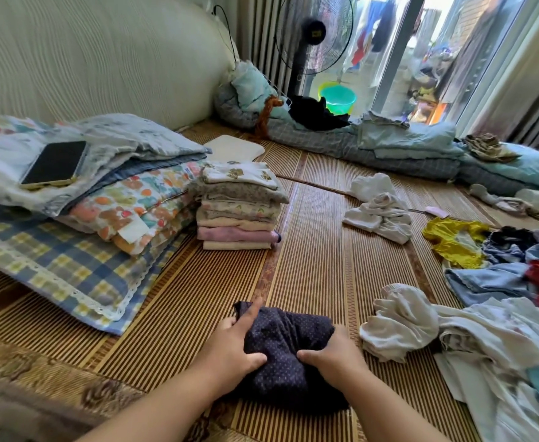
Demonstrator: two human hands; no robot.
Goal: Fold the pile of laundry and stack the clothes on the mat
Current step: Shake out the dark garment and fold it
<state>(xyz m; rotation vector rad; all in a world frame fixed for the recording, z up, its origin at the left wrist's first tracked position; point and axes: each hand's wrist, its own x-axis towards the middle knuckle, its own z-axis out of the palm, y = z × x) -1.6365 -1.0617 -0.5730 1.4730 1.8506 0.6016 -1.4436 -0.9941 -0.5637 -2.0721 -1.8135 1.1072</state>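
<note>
A dark navy dotted garment (288,338) lies bunched on the striped bamboo mat (319,256) right in front of me. My left hand (234,344) grips its left edge, thumb on top and index finger stretched forward along the cloth. My right hand (333,354) holds its right side, thumb pressing on top and fingers wrapped round the edge. A neat stack of folded pale clothes (239,205) stands farther back at the centre left. An unfolded laundry pile (497,317) of white, blue, yellow and red pieces spreads along the right.
Pillows and folded bedding (95,199) with a phone (56,164) on top fill the left. Crumpled white clothes (379,212) lie mid-mat. A rolled blue quilt (389,145), a standing fan (312,36) and a green bucket (338,98) are at the back by the window.
</note>
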